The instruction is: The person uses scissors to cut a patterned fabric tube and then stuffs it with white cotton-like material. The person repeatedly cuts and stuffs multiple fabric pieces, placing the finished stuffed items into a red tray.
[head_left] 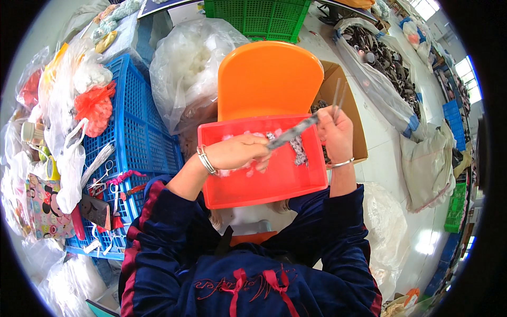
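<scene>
A narrow grey-and-black fabric strip stretches between my hands above a red plastic tray. My left hand is closed on its lower left end, palm down. The other end meets my right hand, which is also closed; a thin two-pronged metal tool, like tweezers, sticks up from its fingers, blurred. Whether the strip is pinched by my fingers or by the tool is hidden. Inside the tray lie pale stuffing tufts, partly under my left hand, and a grey patterned fabric piece.
An orange stool stands behind the tray, with a cardboard box to its right. At left, a blue crate carries scissors and bags. A clear bag of white stuffing leans nearby. A sack of dark pieces lies far right.
</scene>
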Motion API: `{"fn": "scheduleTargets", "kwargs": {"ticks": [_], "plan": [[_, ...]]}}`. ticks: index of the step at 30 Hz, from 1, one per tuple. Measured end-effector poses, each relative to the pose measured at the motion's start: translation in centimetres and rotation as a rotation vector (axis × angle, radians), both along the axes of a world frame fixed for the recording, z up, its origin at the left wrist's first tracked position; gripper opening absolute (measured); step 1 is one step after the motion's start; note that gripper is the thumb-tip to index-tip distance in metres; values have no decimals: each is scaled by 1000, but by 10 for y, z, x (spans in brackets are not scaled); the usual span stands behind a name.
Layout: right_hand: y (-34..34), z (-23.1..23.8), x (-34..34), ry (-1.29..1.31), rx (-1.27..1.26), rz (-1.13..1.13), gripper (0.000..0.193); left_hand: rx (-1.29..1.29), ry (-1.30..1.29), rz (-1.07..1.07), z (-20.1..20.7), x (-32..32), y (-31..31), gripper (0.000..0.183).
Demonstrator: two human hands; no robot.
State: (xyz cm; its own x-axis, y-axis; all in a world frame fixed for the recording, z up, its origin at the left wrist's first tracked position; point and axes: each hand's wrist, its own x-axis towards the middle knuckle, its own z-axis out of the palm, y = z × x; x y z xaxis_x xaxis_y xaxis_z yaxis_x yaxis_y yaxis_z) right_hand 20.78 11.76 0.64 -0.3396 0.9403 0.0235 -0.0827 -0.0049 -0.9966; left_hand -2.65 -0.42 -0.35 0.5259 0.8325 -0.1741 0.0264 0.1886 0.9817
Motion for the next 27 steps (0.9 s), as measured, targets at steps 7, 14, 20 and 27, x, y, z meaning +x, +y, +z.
{"fn": "scheduleTargets", "kwargs": {"ticks": [7,14,20,27], "plan": [[0,3,-1,119,-37,-19,13,-106,-147,368,-10,23,-1,36],[-3,-4,-5,144,-54,-14,14,-90,-331,481,-5,47,4,26],[-1,-3,0,147,-35,-47,12,-72,-341,603,-6,37,5,10],[0,1,-2,176,5,-133,13,15,-296,614,-2,20,-1,8]]}}
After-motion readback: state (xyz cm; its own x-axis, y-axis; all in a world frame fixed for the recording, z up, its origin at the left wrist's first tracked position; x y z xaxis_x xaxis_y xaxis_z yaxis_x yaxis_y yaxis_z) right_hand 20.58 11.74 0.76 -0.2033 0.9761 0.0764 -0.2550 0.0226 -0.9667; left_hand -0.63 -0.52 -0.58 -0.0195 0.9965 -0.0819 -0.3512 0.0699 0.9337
